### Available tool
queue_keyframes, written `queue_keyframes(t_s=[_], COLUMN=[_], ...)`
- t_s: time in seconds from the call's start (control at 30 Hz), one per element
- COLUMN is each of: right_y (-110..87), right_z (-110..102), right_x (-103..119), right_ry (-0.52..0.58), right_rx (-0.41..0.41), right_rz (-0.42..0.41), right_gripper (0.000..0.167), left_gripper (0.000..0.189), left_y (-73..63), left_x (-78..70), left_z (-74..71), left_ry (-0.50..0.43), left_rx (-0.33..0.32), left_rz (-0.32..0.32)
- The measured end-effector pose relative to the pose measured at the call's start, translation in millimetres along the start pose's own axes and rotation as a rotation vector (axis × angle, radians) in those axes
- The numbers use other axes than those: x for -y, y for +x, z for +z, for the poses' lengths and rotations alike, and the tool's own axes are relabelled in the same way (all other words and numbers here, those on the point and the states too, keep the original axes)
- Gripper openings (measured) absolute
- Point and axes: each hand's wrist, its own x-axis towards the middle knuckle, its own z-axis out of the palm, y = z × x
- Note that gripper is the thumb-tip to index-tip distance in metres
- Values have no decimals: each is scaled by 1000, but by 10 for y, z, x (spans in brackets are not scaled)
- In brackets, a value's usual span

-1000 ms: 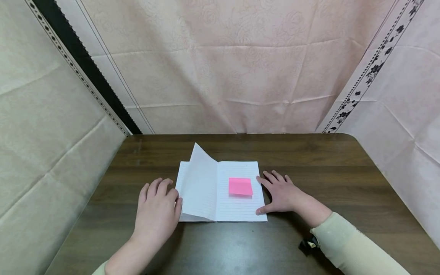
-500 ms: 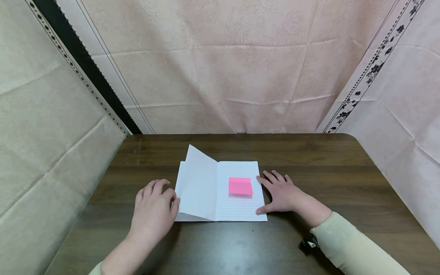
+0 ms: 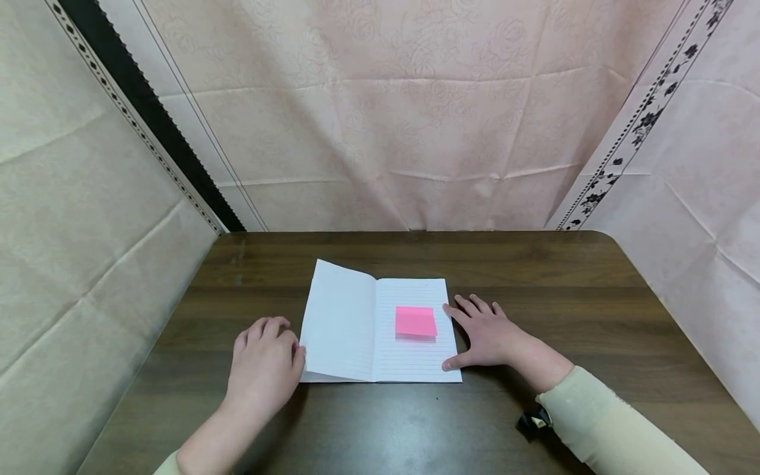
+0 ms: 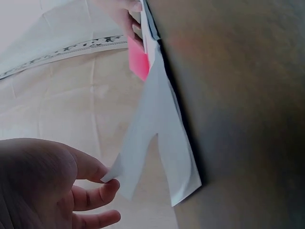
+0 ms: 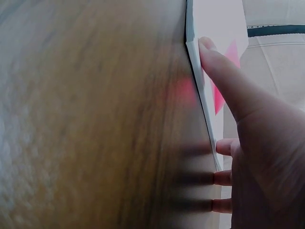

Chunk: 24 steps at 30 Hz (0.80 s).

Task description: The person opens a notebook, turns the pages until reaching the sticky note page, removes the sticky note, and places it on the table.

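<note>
An open notebook (image 3: 410,363) lies on the table, its right page lined. On that page sits a pink sticky note (image 3: 415,321). The left page (image 3: 343,323) is lifted off the sheets beneath; a gap shows under it in the left wrist view. My left hand (image 3: 264,363) pinches this page's outer edge between thumb and index finger, the page corner (image 4: 112,174) showing at the fingertips. My right hand (image 3: 487,335) spreads its fingers at the notebook's right edge, with the thumb (image 5: 217,57) resting on the page and other fingertips touching the table.
The brown wooden table (image 3: 392,429) reflects light at the front. Pale patterned cloth (image 3: 404,145) hangs behind it and on both sides. A dark device (image 3: 532,422) is worn at the right wrist, near the sleeve.
My left hand has moved slightly left, drawing the lifted page over to the left and lower. The right hand and the sticky note have stayed put.
</note>
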Motion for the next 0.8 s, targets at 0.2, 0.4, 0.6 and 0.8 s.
queue_keyframes(t_s=[0.2, 0.4, 0.6, 0.8], right_y=[-14, -13, 2, -11], right_z=[-20, -6, 17, -8], right_x=[1, -3, -7, 17], right_ry=[-5, -2, 0, 3], right_rx=[-10, -10, -8, -17], right_rz=[-11, -10, -1, -10], right_gripper=[123, 124, 125, 123], left_gripper=[20, 19, 18, 15], left_y=[9, -13, -13, 13], left_x=[52, 103, 125, 123], left_z=[113, 207, 293, 319], left_ry=[55, 131, 177, 210], left_rx=[48, 146, 201, 246], left_rz=[-2, -2, 9, 23])
